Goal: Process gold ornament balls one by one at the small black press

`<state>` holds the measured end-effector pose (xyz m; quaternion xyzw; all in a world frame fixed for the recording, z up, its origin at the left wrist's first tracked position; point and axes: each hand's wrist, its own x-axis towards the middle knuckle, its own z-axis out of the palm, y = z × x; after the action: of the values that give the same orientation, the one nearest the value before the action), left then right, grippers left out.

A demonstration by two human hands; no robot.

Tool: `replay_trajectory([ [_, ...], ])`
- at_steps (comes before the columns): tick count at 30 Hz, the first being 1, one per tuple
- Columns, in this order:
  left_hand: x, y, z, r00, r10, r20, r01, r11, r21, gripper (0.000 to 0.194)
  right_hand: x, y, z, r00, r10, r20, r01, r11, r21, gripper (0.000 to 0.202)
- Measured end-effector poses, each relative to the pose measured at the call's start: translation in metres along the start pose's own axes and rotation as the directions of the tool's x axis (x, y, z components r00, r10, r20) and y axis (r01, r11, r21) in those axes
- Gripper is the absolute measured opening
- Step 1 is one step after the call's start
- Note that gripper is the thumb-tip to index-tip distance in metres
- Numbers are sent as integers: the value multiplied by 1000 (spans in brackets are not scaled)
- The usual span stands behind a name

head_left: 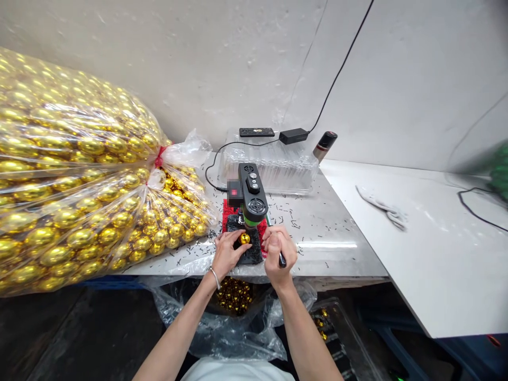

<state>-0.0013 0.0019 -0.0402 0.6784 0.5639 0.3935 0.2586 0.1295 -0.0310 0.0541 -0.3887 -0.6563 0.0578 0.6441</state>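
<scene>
Head view: near the middle of the table's [325, 227] near edge, the gold ball [244, 238] sits on a black pad [251, 257], just below the machine [254, 193]; its smooth round skin could slip from a loose pinch and roll off that edge; a pull on the lever [282, 260] could nip the left hand [227, 255], its fingertips being so close to the machine's head; left thumb and fingers are parted by about the ball's width, gripping it from its sides; the right hand [281, 248] has its fingers curled tight round the lever; beyond, clear trays [273, 172] lie by the far edge.
</scene>
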Motion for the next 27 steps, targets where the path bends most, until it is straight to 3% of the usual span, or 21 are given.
replay_trajectory([
  [7, -2, -4, 5, 998, 52, -18, -51, 998, 29, 35, -8, 3, -2, 1000, 10, 30, -10, 1000, 6, 28],
  [12, -2, -1, 4, 999, 41, -8, -40, 998, 47, 34, -25, 21, 1, 996, -73, 59, 72, 997, 18, 26],
  [18, -3, -1, 2, 999, 54, 8, -54, 996, 70, 34, -43, 43, 11, 991, -132, -38, 132, 991, -4, 31],
  [21, -3, -2, 3, 998, 57, 1, -56, 996, 64, 35, -48, 49, 13, 987, -159, -2, 159, 987, -22, 30],
  [24, -2, -3, 4, 998, 66, -1, -66, 996, 65, 34, -46, 46, 12, 981, -192, 34, 193, 981, -29, 30],
  [27, 1, -2, 5, 997, 77, -18, -76, 995, 64, 34, -31, 30, 10, 993, -107, -43, 107, 994, -9, 33],
])
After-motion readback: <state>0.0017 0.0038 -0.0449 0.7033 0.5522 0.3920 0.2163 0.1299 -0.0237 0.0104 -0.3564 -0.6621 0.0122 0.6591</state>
